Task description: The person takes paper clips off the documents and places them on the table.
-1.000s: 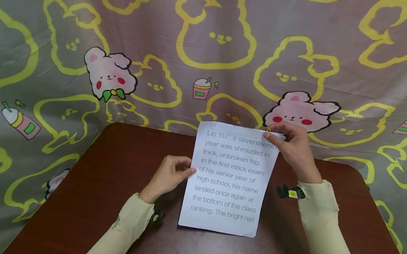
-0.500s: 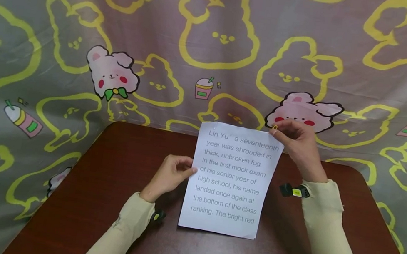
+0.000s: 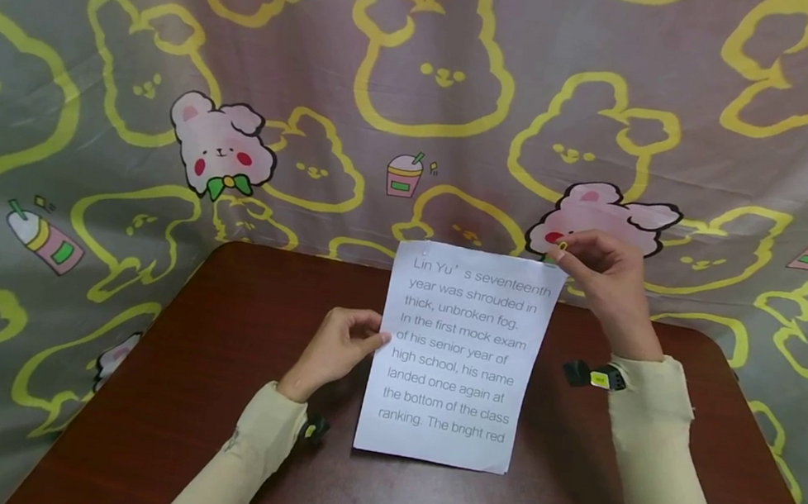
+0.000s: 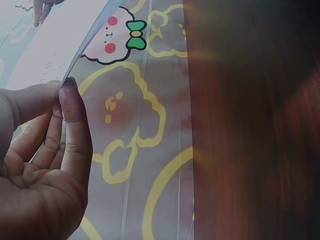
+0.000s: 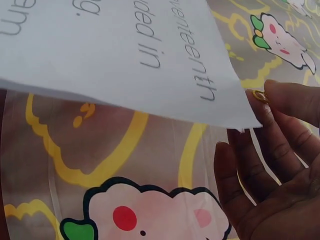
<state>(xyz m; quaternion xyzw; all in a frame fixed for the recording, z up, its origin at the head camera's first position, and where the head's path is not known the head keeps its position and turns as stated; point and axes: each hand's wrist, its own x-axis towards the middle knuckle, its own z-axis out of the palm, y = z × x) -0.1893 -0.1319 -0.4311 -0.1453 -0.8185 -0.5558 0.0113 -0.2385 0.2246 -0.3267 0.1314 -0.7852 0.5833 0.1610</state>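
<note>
A stack of white printed paper (image 3: 455, 358) is held upright over the table, its text facing the head camera. My left hand (image 3: 340, 349) pinches its left edge between thumb and fingers; the left wrist view shows the sheets (image 4: 55, 45) between the thumb and index fingertips. Beyond the paper's top right corner, my right hand (image 3: 609, 288) pinches a small yellow paper clip (image 3: 562, 247) between thumb and index finger. In the right wrist view the clip (image 5: 260, 95) is apart from the paper's corner, and the other fingers are loosely bent behind that corner.
A dark brown wooden table (image 3: 212, 363) lies beneath both hands. Behind it hangs a grey curtain (image 3: 307, 50) with yellow outlined bears and pink rabbits, close to the table's far edge. Each wrist carries a small black camera strap (image 3: 595, 377).
My right hand has moved right and slightly up with the paper clip, off the paper's top edge and away from its corner. The left hand and the paper have stayed nearly still.
</note>
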